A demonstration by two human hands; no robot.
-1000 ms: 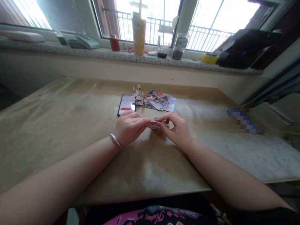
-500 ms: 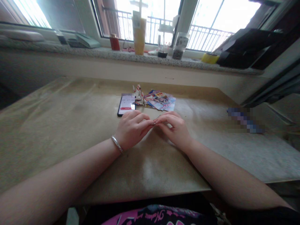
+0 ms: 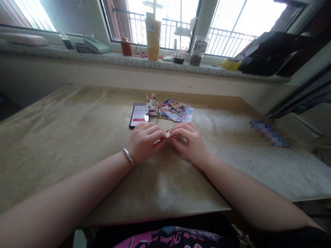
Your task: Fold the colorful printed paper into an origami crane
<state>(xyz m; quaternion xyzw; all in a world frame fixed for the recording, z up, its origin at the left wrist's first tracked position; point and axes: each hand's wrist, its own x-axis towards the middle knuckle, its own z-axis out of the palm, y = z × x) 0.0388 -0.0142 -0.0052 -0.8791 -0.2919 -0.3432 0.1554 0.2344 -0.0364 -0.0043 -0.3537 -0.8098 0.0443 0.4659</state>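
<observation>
Both my hands meet over the middle of the beige table (image 3: 64,137). My left hand (image 3: 143,141), with a silver bangle on its wrist, and my right hand (image 3: 190,141) pinch a small folded piece of printed paper (image 3: 167,134) between their fingertips. Only a red and white corner of the paper shows; the rest is hidden by my fingers. Just beyond my hands lie a phone (image 3: 139,115) with a lit screen, a folded paper figure (image 3: 153,103) and a stack of colourful printed sheets (image 3: 177,112).
A blurred object (image 3: 269,132) lies on the table at the right. The stone windowsill (image 3: 103,58) behind holds a yellow bottle (image 3: 153,38), a red can (image 3: 126,47), a jar (image 3: 198,51) and a dark case (image 3: 271,53).
My hands have drawn closer together and slightly away from me, and less of the folded paper shows between the fingers than a second ago.
</observation>
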